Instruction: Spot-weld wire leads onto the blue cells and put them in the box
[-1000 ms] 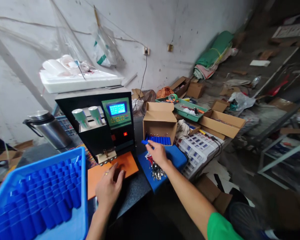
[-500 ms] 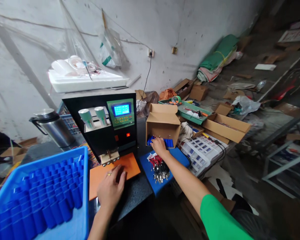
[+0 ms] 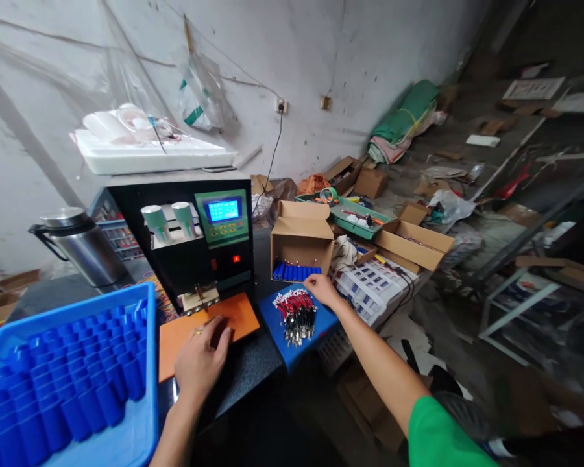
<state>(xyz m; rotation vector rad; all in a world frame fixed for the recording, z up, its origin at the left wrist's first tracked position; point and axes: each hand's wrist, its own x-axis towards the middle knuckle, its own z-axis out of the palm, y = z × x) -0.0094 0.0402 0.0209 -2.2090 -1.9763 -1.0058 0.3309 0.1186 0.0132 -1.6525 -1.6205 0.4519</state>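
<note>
My left hand point(image 3: 202, 360) rests palm down on an orange board point(image 3: 241, 318), below the electrode pins point(image 3: 201, 298) of a black spot welder point(image 3: 228, 272) with a lit screen. Its thumb stands apart from the fingers, and nothing shows in it. My right hand point(image 3: 322, 288) is closed, fingertips together, just in front of the cardboard box point(image 3: 302, 250). Whatever its fingers pinch is hidden. Blue cylindrical cells point(image 3: 296, 272) lie in a row in that box. Beside the hand, a bundle of red and black wire leads point(image 3: 296, 316) is spread on a blue pad point(image 3: 277, 337).
A blue crate point(image 3: 150, 363) of upright blue cells stands at the left. Behind it is a steel jug point(image 3: 85, 250). A white foam tray point(image 3: 150, 155) sits atop the welder. Right of the box are a green tray point(image 3: 357, 220) and a white plastic basket point(image 3: 370, 288).
My right hand has come out of the cardboard box, toward me and to the box's front right corner. My left hand stays on the orange board. The whole view has shifted slightly.
</note>
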